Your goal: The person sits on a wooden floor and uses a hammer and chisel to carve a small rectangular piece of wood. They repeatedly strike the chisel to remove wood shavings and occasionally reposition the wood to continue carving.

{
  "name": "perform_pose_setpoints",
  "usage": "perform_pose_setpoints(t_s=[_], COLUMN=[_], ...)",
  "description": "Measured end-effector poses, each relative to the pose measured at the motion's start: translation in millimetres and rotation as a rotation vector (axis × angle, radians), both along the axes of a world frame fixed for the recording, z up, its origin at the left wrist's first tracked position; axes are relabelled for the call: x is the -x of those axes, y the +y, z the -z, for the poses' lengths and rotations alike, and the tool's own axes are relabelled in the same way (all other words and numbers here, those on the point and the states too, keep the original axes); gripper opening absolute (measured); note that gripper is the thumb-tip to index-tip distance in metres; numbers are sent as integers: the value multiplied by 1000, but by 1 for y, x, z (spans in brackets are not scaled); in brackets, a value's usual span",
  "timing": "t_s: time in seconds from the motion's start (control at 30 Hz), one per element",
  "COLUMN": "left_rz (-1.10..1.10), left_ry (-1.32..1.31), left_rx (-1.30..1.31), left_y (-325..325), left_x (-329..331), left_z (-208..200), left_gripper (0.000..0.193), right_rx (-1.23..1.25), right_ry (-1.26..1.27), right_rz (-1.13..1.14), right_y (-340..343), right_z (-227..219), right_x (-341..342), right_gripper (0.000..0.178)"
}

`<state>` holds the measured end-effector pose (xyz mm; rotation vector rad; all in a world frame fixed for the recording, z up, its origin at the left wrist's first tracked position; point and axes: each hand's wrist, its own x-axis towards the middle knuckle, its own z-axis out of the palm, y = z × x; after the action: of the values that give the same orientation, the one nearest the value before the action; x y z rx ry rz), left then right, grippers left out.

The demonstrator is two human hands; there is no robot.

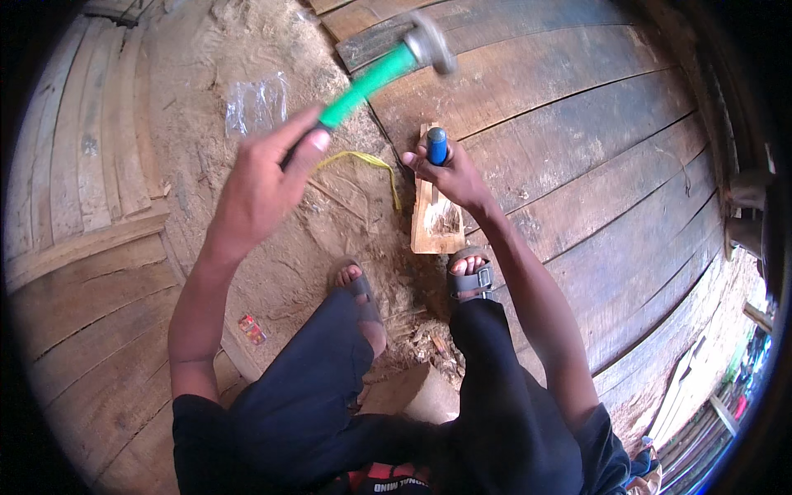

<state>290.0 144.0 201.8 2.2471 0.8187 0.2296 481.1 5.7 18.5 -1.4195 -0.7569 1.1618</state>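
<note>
Wrapper: a small red packet (252,328) lies on the dirt by the left knee.
Bag: a clear plastic bag (256,104) lies flat on the sawdust, upper left.
Left hand (262,186): grip clamped on a green-handled hammer (388,66), raised, its head blurred.
Right hand (450,173): grip clamped on a blue-handled chisel (436,144), upright on the wood block (436,221).
Block: on the floor just ahead of the right sandal (470,276).
Room: broad floor planks (594,148) lie open to the right.

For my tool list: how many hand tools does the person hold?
2: a hammer raised in the left hand, and a chisel in the right hand on the wood block.
</note>
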Motion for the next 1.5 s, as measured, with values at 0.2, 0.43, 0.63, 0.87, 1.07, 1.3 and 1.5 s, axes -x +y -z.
perform_pose_setpoints(t_s=[0.2,0.43,0.63,0.87,1.07,1.3,1.5], left_rz=[9,123,-10,-38,144,13,-73], left_ry=[165,218,29,142,156,221,81], left_rx=[57,-51,50,83,-44,52,83], left_y=[1,6,4,4,6,1,4], left_x=[-6,-3,-1,-10,0,-1,-5], left_z=[-14,-6,7,-9,7,3,-4], left_gripper=[38,41,43,43,43,43,41], right_rx=[10,21,21,-11,-9,12,-30], right_ry=[-50,-46,-41,-47,-52,-31,-34], right_rz=[39,31,-1,11,3,6,14], right_y=[-4,-2,-2,1,3,5,5], right_z=[5,2,-4,2,9,10,11], right_x=[-2,1,-1,-4,-6,-5,-5], right_gripper=[42,41,37,35,37,37,39])
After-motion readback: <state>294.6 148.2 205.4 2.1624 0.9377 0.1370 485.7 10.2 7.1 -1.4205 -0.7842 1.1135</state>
